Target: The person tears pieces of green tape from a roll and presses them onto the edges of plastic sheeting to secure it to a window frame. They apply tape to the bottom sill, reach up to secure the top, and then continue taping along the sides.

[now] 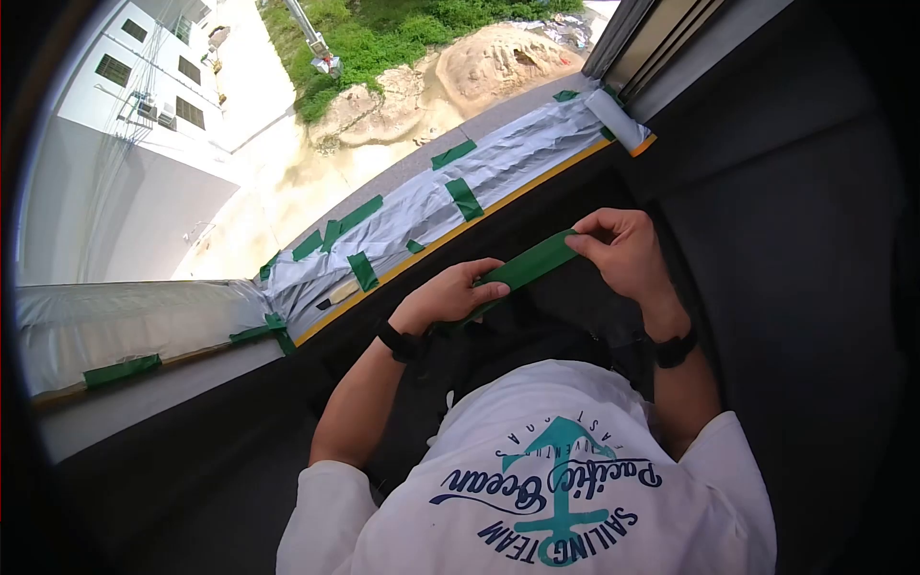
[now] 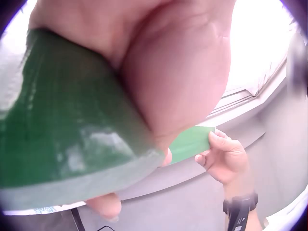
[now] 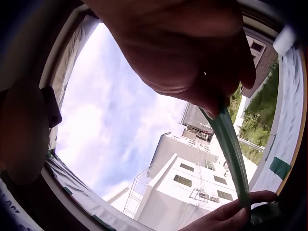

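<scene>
My left hand [image 1: 448, 292] grips a wide roll of green tape [image 2: 62, 125], its thumb lying along the strip. From the roll, a length of green tape [image 1: 532, 264] runs to my right hand [image 1: 628, 251], which pinches the free end between thumb and fingertips. Both hands are in front of my body, just inside the window sill. In the left wrist view the roll is large and close, with the right hand [image 2: 226, 159] farther off at the strip's end. The right wrist view shows the strip [image 3: 231, 154] stretched between the hands.
Clear plastic film [image 1: 402, 225] covers the sill, held by green tape patches [image 1: 465, 199] along a yellow edge strip [image 1: 517, 192]. A film roll [image 1: 621, 123] lies at the sill's right end. A small pale-handled tool [image 1: 343, 292] rests near the left end. Outside stand buildings [image 1: 163, 72].
</scene>
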Motion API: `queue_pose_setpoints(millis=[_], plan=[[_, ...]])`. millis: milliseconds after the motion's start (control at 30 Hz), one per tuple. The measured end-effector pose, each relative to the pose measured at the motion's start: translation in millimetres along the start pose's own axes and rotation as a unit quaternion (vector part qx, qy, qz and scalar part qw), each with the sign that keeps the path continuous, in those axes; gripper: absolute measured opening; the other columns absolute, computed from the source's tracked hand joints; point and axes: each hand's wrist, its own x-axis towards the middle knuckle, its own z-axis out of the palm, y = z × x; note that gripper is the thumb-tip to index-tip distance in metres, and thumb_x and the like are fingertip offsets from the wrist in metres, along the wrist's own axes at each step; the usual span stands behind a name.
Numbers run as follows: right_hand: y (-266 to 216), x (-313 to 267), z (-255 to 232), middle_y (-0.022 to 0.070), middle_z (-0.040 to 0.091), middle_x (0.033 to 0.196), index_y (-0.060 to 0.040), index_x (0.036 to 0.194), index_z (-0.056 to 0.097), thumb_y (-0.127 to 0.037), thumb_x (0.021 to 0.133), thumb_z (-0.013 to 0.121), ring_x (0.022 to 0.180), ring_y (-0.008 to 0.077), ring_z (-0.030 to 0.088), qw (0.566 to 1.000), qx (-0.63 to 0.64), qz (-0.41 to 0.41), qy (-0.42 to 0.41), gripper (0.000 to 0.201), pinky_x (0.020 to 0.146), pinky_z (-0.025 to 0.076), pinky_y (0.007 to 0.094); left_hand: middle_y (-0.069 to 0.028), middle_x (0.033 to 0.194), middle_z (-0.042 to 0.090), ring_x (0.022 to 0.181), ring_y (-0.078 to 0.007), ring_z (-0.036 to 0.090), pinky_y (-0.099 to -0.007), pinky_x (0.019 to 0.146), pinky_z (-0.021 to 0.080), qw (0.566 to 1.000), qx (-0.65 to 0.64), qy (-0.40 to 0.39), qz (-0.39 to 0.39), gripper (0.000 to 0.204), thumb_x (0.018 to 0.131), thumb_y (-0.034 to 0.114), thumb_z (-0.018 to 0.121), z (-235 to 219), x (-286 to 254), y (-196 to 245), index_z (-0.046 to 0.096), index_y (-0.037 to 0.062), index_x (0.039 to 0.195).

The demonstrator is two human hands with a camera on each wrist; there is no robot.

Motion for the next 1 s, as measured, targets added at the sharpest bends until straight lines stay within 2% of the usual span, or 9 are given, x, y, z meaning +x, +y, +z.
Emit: queue_pose_setpoints(millis=[33, 167, 300, 433, 467, 600, 800, 900, 1000], plan=[[9, -2, -1, 0.0024, 0.068, 0.068, 0.001, 0.085, 0.074, -0.003, 0.082, 0.075, 0.061, 0.0033, 0.057, 1.0, -0.016, 0.022, 0.007, 0.005, 0.055, 0.043, 0.0203, -0.0061, 0.096, 0.066, 0.09, -0.013, 0.063, -0.0283, 0.081, 0.05, 0.999, 0.026, -0.016, -0.045, 0.048, 0.097, 0.031, 0.065, -1, -1, 1, 0.051, 0.0093, 0.138], [29, -21, -11, 0.0016, 0.069, 0.069, 0.0006, 0.085, 0.074, -0.003, 0.083, 0.075, 0.06, 0.003, 0.057, 0.995, 0.064, 0.061, 0.035, 0.004, 0.054, 0.043, 0.0204, -0.0076, 0.094, 0.068, 0.083, -0.0159, 0.065, -0.0313, 0.079, 0.05, 0.995, 0.056, -0.037, 0.079, 0.04, 0.098, 0.029, 0.062, 0, -1, -23, 0.056, 0.0088, 0.132], [29, -43, -8, 0.0015, 0.07, 0.071, 0.0013, 0.09, 0.075, -0.003, 0.084, 0.075, 0.061, 0.0029, 0.058, 0.997, 0.018, 0.059, 0.055, 0.007, 0.056, 0.044, 0.0188, -0.0034, 0.093, 0.069, 0.083, -0.0127, 0.062, -0.0299, 0.078, 0.05, 0.991, 0.122, -0.049, -0.035, 0.029, 0.101, 0.027, 0.059, 5, 14, -21, 0.063, 0.0077, 0.123], [64, -53, -18, 0.0018, 0.07, 0.072, 0.0013, 0.093, 0.075, -0.003, 0.085, 0.074, 0.062, 0.003, 0.058, 0.991, 0.049, 0.089, 0.09, 0.009, 0.056, 0.044, 0.0191, -0.0114, 0.086, 0.068, 0.079, -0.0199, 0.064, -0.0327, 0.075, 0.05, 0.987, 0.149, 0.054, 0.039, 0.024, 0.098, 0.024, 0.061, 10, 3, -10, 0.068, 0.0056, 0.111], [69, -56, -21, 0.0022, 0.071, 0.074, 0.0014, 0.096, 0.075, -0.002, 0.085, 0.073, 0.064, 0.0037, 0.059, 0.989, 0.053, 0.107, 0.089, 0.012, 0.057, 0.044, 0.0189, -0.0168, 0.084, 0.067, 0.076, -0.03, 0.066, -0.0373, 0.07, 0.05, 0.966, 0.228, 0.11, 0.054, 0.021, 0.094, 0.022, 0.063, 13, -4, 6, 0.07, 0.007, 0.108], [98, -56, -33, 0.0046, 0.073, 0.083, 0.0015, 0.107, 0.073, -0.001, 0.085, 0.071, 0.07, 0.0055, 0.063, 0.973, 0.174, 0.14, 0.062, 0.022, 0.061, 0.048, 0.0186, -0.0179, 0.074, 0.066, 0.072, -0.0387, 0.064, -0.045, 0.063, 0.048, 0.917, 0.341, 0.202, 0.04, 0.019, 0.091, 0.022, 0.065, 26, -21, 68, 0.073, 0.0084, 0.1], [123, -42, -60, 0.0087, 0.073, 0.097, 0.0005, 0.119, 0.068, 0.005, 0.083, 0.066, 0.074, 0.0061, 0.064, 0.947, 0.266, 0.181, 0.004, 0.037, 0.067, 0.053, 0.0196, -0.0175, 0.07, 0.065, 0.069, -0.0375, 0.063, -0.0451, 0.063, 0.049, 0.855, 0.47, 0.205, 0.081, 0.017, 0.087, 0.021, 0.065, 47, -8, 129, 0.074, 0.0087, 0.093], [145, -38, -86, 0.0105, 0.072, 0.103, -0.001, 0.125, 0.065, 0.006, 0.083, 0.063, 0.075, 0.0071, 0.064, 0.971, 0.152, 0.151, 0.109, 0.043, 0.068, 0.054, 0.0208, -0.0169, 0.069, 0.065, 0.068, -0.0367, 0.064, -0.0445, 0.063, 0.049, 0.826, 0.522, 0.196, 0.083, 0.016, 0.087, 0.021, 0.064, 57, 6, 158, 0.074, 0.0089, 0.093], [163, -35, -123, 0.01, 0.071, 0.107, -0.001, 0.125, 0.065, 0.003, 0.086, 0.062, 0.078, 0.0066, 0.064, 0.975, 0.178, 0.087, 0.105, 0.04, 0.074, 0.055, 0.0232, -0.0162, 0.07, 0.065, 0.068, -0.0358, 0.064, -0.0441, 0.063, 0.049, 0.803, 0.565, 0.174, 0.078, 0.016, 0.087, 0.021, 0.064, 65, 24, 187, 0.074, 0.0093, 0.092]])
